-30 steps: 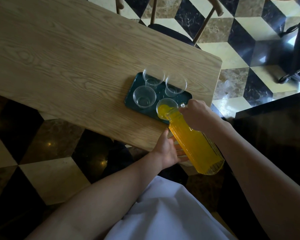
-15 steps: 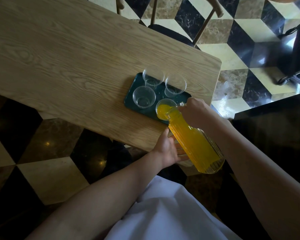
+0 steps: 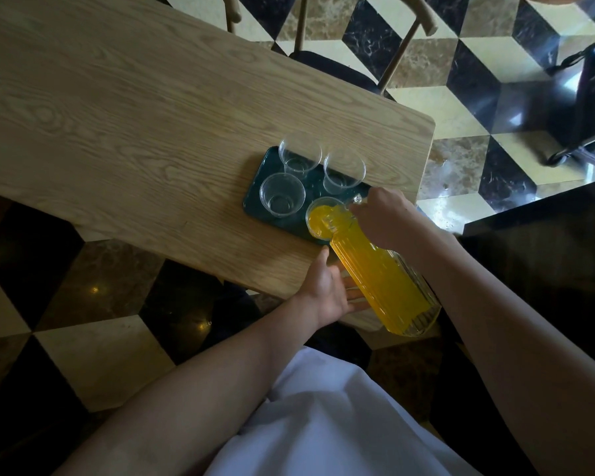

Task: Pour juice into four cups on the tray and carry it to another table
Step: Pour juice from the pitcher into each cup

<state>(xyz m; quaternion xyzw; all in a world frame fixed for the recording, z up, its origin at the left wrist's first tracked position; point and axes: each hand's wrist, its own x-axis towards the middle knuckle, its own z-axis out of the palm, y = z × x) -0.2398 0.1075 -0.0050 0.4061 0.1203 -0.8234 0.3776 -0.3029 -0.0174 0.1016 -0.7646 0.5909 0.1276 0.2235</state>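
A dark green tray (image 3: 255, 204) lies near the right end of the wooden table (image 3: 117, 115) and carries clear plastic cups. My right hand (image 3: 385, 214) grips the neck of a ribbed glass bottle of orange juice (image 3: 382, 280), tilted with its mouth over the near right cup (image 3: 318, 218), which holds orange juice. The near left cup (image 3: 282, 194), far left cup (image 3: 300, 153) and far right cup (image 3: 344, 169) hold no juice. My left hand (image 3: 327, 290) rests flat on the table's near edge under the bottle, fingers spread, holding nothing.
A wooden chair with a dark seat (image 3: 334, 67) stands behind the table. Checkered tile floor (image 3: 461, 108) surrounds it. A dark counter (image 3: 547, 255) is at the right, and a black wheeled frame (image 3: 584, 125) is at the upper right.
The juice level in the near right cup has risen a little as the tilted bottle stays over it. Both hands have hardly moved.
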